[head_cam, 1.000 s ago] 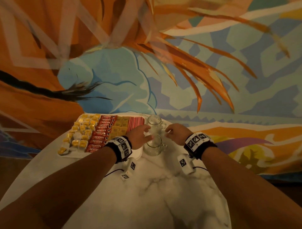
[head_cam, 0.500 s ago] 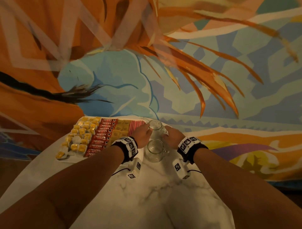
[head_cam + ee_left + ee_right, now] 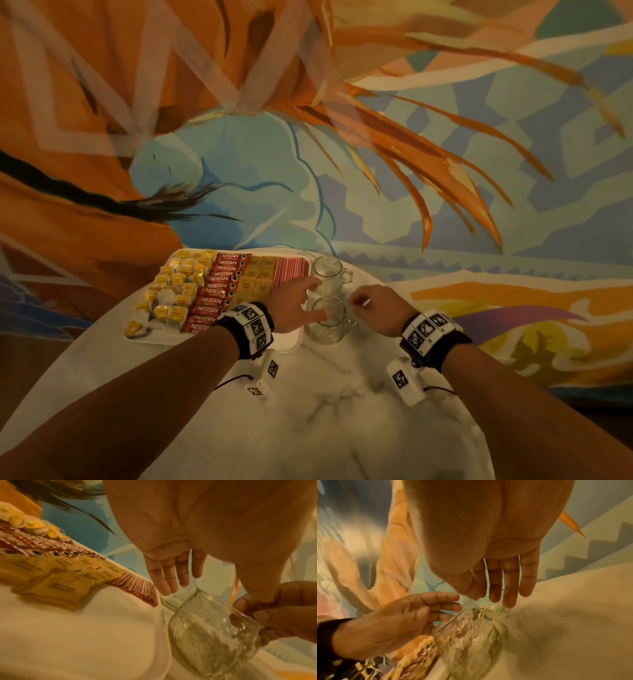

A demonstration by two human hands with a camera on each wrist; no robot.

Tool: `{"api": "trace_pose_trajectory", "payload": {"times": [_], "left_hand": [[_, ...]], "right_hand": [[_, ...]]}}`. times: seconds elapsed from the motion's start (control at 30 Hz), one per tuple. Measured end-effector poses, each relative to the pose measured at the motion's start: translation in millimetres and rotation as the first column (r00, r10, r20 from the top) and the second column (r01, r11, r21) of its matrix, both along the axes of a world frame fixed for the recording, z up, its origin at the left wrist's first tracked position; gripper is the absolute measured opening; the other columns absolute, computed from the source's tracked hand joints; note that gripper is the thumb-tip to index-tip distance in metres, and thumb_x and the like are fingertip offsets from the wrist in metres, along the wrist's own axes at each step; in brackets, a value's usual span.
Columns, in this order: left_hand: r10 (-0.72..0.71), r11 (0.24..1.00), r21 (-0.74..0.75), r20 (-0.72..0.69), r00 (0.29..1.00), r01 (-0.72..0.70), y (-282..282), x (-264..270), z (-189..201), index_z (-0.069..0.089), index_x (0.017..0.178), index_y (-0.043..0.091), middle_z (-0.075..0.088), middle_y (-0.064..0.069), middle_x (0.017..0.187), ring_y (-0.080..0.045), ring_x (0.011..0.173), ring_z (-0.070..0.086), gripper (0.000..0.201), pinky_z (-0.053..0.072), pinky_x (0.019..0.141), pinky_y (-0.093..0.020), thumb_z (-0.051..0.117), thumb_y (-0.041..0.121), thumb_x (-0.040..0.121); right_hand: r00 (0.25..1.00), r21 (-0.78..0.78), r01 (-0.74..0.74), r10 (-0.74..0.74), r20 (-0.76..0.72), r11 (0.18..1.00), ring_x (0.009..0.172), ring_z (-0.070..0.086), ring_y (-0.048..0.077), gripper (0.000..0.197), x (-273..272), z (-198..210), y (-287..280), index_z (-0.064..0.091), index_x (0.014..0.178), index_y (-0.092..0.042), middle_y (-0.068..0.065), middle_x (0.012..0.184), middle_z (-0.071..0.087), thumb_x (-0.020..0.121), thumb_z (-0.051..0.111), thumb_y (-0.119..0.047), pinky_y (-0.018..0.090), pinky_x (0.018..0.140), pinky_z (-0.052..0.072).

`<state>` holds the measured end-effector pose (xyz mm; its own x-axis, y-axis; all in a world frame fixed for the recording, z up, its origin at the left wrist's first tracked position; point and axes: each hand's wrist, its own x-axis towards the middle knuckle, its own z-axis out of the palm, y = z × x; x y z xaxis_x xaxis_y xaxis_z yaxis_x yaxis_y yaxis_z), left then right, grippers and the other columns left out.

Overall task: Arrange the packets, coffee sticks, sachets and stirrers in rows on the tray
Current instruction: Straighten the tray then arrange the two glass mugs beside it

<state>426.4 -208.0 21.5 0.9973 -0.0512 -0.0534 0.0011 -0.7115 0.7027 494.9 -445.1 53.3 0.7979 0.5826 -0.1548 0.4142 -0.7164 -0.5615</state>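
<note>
The white tray (image 3: pixel 289 342) holds rows of yellow packets (image 3: pixel 178 284), red Nescafé sticks (image 3: pixel 219 291), brown sachets (image 3: pixel 257 277) and pink stirrers (image 3: pixel 291 269). My left hand (image 3: pixel 294 308) hovers at the tray's right edge with its fingers spread. Its thumb lies over the near glass mug (image 3: pixel 325 329) and its forefinger points at the far mug (image 3: pixel 329 270). My right hand (image 3: pixel 376 308) is just right of the near mug. Its fingers (image 3: pixel 510 581) hang fairly straight and reach down to the mug's handle side. Neither hand holds a packet. The stirrers (image 3: pixel 137 588) end beside my left fingers (image 3: pixel 171 574).
Both empty glass mugs stand on the white marble table (image 3: pixel 325 411), close against the tray's right side. A painted wall rises right behind the table. The round table's near half is bare marble.
Both hands had closed in on the mugs half a second ago. Since then my right hand has drawn back a little to the right, and my left fingers have spread over the near mug.
</note>
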Motion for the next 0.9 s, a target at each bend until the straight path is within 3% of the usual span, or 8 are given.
{"api": "trace_pose_trajectory", "payload": {"times": [0.1,0.2,0.3,0.43,0.67,0.77,0.9], "left_hand": [[-0.022,1.0,0.009,-0.021,1.0,0.022,-0.8,-8.7,-9.8,0.049,0.143,0.023,0.057,0.007,0.131,-0.011,0.111,0.06,0.078,0.054,0.093,-0.032,0.083,0.045,0.077],[0.014,1.0,-0.013,-0.018,1.0,-0.014,-6.4,-9.9,-10.0,0.053,0.14,0.018,0.061,0.002,0.126,-0.012,0.105,0.061,0.07,0.054,0.092,-0.03,0.083,0.037,0.079],[0.038,0.999,-0.026,-0.029,0.999,-0.039,-8.5,-6.7,-6.4,0.053,0.139,0.014,0.062,-0.003,0.126,-0.019,0.107,0.063,0.067,0.054,0.095,-0.037,0.082,0.033,0.082],[0.043,0.999,0.026,-0.03,0.999,-0.042,-7.3,2.0,-1.4,0.054,0.137,0.011,0.064,-0.007,0.124,-0.024,0.104,0.064,0.063,0.053,0.095,-0.044,0.08,0.033,0.084],[0.07,0.997,0.05,-0.065,0.995,-0.067,-6.5,7.2,2.2,0.051,0.141,0.014,0.061,-0.004,0.131,-0.022,0.11,0.062,0.068,0.052,0.099,-0.043,0.079,0.038,0.083],[0.072,0.995,0.069,-0.059,0.996,-0.068,-7.2,7.1,3.9,0.051,0.141,0.013,0.061,-0.004,0.131,-0.022,0.113,0.062,0.068,0.051,0.1,-0.042,0.079,0.037,0.084],[0.072,0.994,0.086,-0.055,0.996,-0.068,-8.5,8.5,3.3,0.051,0.14,0.012,0.062,-0.006,0.128,-0.023,0.111,0.062,0.066,0.052,0.098,-0.041,0.079,0.036,0.084]], "right_hand": [[0.998,-0.018,-0.06,0.06,-0.022,0.998,0.093,0.066,0.015,0.019,-13.2,-11.7,-10.0,0.07,0.104,-0.024,-0.004,0.103,0.072,0.085,0.069,-0.024,0.036,0.09,0.053],[0.998,-0.012,-0.052,0.052,0.019,0.999,0.093,0.066,0.019,0.016,-17.4,-17.5,-6.5,0.07,0.104,-0.019,0.0,0.103,0.072,0.089,0.067,-0.022,0.034,0.088,0.052],[0.999,0.053,0.011,-0.013,0.044,0.999,0.093,0.066,0.019,0.013,-11.7,-21.9,2.0,0.071,0.103,-0.016,0.001,0.102,0.073,0.093,0.065,-0.021,0.03,0.086,0.05],[0.995,0.098,0.075,-0.081,0.055,0.992,0.095,0.065,0.018,0.013,-2.2,-28.9,11.5,0.073,0.102,-0.017,0.0,0.102,0.073,0.092,0.065,-0.018,0.03,0.088,0.05],[0.991,0.113,0.11,-0.118,0.07,0.987,0.097,0.067,0.017,0.015,9.5,-37.5,15.2,0.074,0.103,-0.021,-0.001,0.104,0.074,0.091,0.067,-0.019,0.028,0.088,0.051],[0.989,0.127,0.117,-0.127,0.072,0.985,0.097,0.066,0.016,0.016,12.2,-41.9,16.1,0.074,0.104,-0.02,-0.001,0.105,0.074,0.091,0.066,-0.017,0.021,0.084,0.044],[0.988,0.134,0.117,-0.129,0.082,0.984,0.097,0.066,0.017,0.015,13.7,-44.6,15.8,0.074,0.104,-0.02,-0.001,0.104,0.074,0.09,0.067,-0.017,0.02,0.082,0.043]]}}
